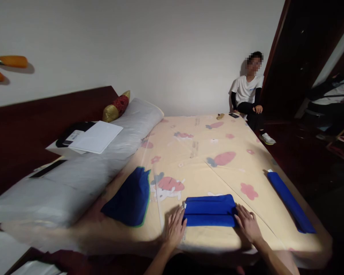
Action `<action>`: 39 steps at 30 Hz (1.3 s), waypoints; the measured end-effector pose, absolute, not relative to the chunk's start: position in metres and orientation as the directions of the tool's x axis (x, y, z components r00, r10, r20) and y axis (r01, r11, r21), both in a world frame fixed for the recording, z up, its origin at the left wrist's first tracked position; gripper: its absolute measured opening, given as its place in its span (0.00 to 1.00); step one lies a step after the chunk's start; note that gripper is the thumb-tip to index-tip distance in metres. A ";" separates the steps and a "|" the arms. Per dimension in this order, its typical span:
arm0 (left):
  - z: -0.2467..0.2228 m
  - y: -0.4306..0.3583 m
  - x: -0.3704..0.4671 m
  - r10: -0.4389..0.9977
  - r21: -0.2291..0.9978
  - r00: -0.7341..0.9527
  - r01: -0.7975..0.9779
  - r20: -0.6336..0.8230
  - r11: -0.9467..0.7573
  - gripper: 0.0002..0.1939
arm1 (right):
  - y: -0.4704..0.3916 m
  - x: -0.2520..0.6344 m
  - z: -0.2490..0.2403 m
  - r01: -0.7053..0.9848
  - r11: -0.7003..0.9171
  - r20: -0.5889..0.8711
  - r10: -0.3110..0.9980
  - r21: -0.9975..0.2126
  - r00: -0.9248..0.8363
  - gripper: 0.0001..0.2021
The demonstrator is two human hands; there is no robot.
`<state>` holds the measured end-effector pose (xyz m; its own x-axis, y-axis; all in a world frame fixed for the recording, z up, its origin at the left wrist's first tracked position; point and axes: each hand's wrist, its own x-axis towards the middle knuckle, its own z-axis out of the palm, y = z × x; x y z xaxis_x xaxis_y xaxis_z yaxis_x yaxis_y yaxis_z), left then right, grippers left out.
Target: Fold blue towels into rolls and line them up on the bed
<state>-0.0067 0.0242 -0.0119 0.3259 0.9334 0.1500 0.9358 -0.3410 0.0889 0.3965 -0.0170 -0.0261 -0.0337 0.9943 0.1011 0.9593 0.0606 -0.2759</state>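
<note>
Left hand: flattened (175,226), fingers extended at the folded cloth's left end, seemingly touching, gripping nothing.
Right hand: likewise flattened (249,224) at the right end, thumb near its front corner.
Folded cloth: blue (209,220), on the bed between both hands.
Risk: uneven inward pressure could skew or buckle the folds; the soft layers might spring loose if unpressed.
Fabric: matte, layered into a rectangle with lengthwise creases, white tag at left.
Loose cloth: dark blue (130,198), green-edged, rumpled, left.
Narrow cloth: blue (289,202), a long strip near the bed's right edge.
Bed sheet: peach (195,168), carrot-printed, lightly creased.
</note>
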 end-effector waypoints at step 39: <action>0.000 0.021 0.012 0.872 0.201 0.478 0.869 -0.102 -0.453 0.28 | -0.016 0.371 -0.012 0.913 0.132 -0.011 0.989 -0.387 -0.147 0.28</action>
<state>0.0123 0.0211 0.0004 0.4783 0.8722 -0.1024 0.8687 -0.4527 0.2012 0.3707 -0.0158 -0.0117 -0.1475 0.9890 -0.0114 0.9126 0.1316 -0.3871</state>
